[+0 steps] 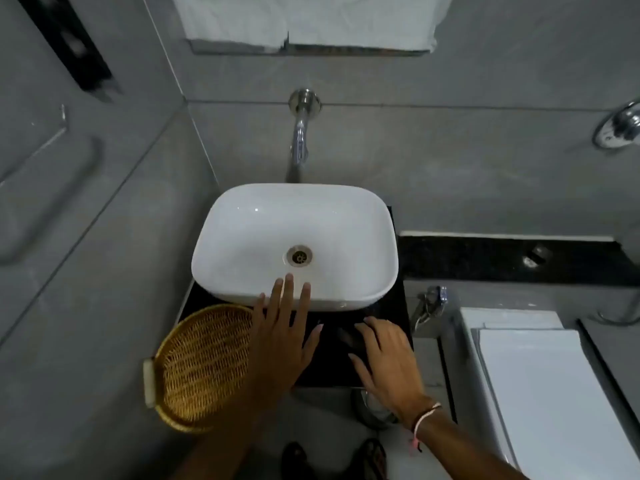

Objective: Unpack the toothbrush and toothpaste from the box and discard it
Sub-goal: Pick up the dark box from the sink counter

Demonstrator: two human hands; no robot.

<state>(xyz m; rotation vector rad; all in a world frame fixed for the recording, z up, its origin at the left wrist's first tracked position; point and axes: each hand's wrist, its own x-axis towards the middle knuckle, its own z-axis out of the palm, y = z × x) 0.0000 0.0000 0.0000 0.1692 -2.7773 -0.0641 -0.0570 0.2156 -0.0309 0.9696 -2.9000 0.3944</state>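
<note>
My left hand (282,336) is spread flat, palm down, over the black counter (332,372), with its fingertips reaching the front rim of the white basin (249,237). My right hand (384,358) rests open, palm down, on the same counter to the right, with a thread band on the wrist. Neither hand holds anything. No box, toothbrush or toothpaste shows in the head view. A round wicker basket (204,365) sits on the counter's left corner, beside my left hand, and looks empty.
A chrome wall spout (300,133) hangs over the basin. White towels (304,19) lie on a shelf above. A white toilet cistern (540,386) stands at the right, a chrome bin (372,408) sits below the counter, and grey tiled walls close in on the left.
</note>
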